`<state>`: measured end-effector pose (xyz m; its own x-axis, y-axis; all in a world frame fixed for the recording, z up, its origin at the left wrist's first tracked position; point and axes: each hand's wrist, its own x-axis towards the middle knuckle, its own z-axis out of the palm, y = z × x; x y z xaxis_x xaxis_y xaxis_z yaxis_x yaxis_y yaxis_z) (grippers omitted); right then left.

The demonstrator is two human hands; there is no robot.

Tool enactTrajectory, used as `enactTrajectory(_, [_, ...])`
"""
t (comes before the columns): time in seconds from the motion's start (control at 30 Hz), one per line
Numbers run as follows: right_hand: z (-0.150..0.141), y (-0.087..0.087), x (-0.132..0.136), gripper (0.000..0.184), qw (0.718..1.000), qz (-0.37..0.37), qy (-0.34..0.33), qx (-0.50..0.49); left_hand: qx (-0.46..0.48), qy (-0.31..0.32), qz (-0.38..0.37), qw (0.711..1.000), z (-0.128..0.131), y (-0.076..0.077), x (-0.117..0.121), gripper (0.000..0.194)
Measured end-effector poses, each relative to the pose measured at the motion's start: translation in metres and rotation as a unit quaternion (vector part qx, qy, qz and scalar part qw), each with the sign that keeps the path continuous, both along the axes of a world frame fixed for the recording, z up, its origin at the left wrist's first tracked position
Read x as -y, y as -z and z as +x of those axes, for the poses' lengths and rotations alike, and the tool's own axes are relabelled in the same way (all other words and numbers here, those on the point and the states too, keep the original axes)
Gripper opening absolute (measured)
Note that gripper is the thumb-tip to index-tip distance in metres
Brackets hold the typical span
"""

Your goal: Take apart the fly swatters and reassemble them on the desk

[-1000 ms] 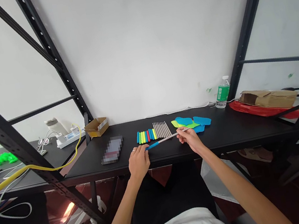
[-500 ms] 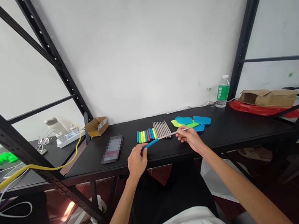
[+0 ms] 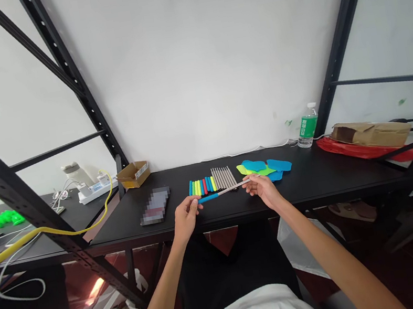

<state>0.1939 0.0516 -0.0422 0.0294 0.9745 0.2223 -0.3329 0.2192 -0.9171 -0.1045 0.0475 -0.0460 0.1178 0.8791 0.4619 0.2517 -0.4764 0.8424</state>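
Note:
Held almost level above the front of the black table is a thin metal rod with a blue handle. My left hand pinches the blue end. At the metal end, the fingers of my right hand are closed around the rod, partly hiding its tip. Just behind it lies a row of coloured handle grips in blue, yellow-green and red. Several bare metal rods lie side by side to their right. Flat blue and yellow-green plastic pieces overlap beyond my right hand.
A phone and a small open cardboard box are on the left. A water bottle stands at the back right, near a brown carton on red plastic. Black rack posts flank the table; a yellow cable crosses the left one.
My left hand has shifted slightly up and left, and the rod's blue end has risen, so the rod lies more level. My right hand has barely moved.

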Motion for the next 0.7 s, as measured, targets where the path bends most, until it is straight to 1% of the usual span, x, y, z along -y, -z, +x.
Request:
enactTrajectory(0.17, [0.000,0.000,0.001,0.025,1.000,-0.002,-0.007,0.012,0.028,0.007,-0.011,1.000,0.000,-0.002,0.000,0.036])
enactTrajectory(0.3, [0.000,-0.001,0.002,0.021,1.000,-0.006,-0.015,0.016,0.059,0.007,-0.037,0.998,-0.001,-0.005,0.001,0.041])
enactTrajectory(0.47, [0.000,-0.002,0.004,0.021,0.997,0.007,-0.040,0.060,0.088,0.008,-0.069,0.994,-0.002,-0.010,0.003,0.046])
enactTrajectory(0.6, [0.001,-0.003,0.004,0.023,0.995,0.011,-0.050,0.091,0.105,0.003,-0.081,0.991,-0.002,-0.010,0.003,0.045])
enactTrajectory(0.7, [0.001,-0.003,0.004,0.025,0.993,0.014,-0.054,0.102,0.115,0.011,-0.080,0.990,-0.003,-0.009,0.001,0.041])
